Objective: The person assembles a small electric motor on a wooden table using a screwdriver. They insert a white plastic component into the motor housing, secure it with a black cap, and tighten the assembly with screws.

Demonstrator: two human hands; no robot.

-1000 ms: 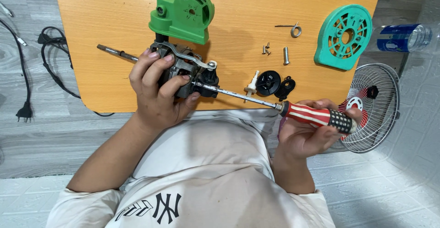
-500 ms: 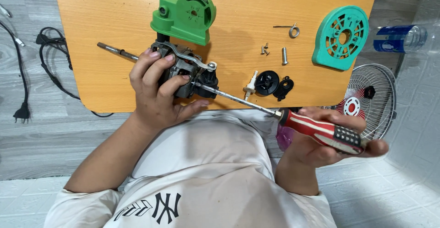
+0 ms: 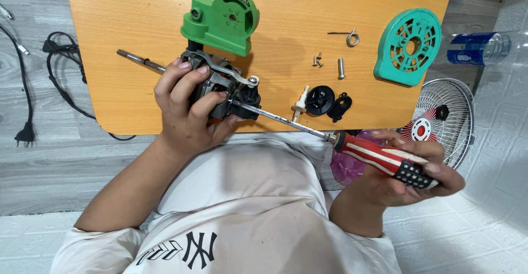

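Over the table point(image 3: 137, 10), left fingers point(image 3: 187, 84) clasp the motor point(image 3: 223, 81), right fingers point(image 3: 410, 144) cradle the screwdriver point(image 3: 385, 158).

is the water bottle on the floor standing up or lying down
Lying down. The water bottle rests on its side on the floor right of the wooden table, its length running left to right beside the teal grille cover.

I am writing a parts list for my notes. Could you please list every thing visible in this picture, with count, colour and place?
table: one, orange wood, top centre
fan motor: one, grey and black, in left hand, over table edge
green housing: one, green, on table behind motor
round grille cover: one, teal, table right
black plastic parts: two, black, table front
screws: about three, silver, table centre-right
spring pin: one, metal, table right
fan guard: one, silver wire, floor right
bottle: one, clear with blue label, floor right
power cable: one, black, floor left
screwdriver: one, red and white handle, in right hand, tip at motor
left hand: grips motor
right hand: holds screwdriver
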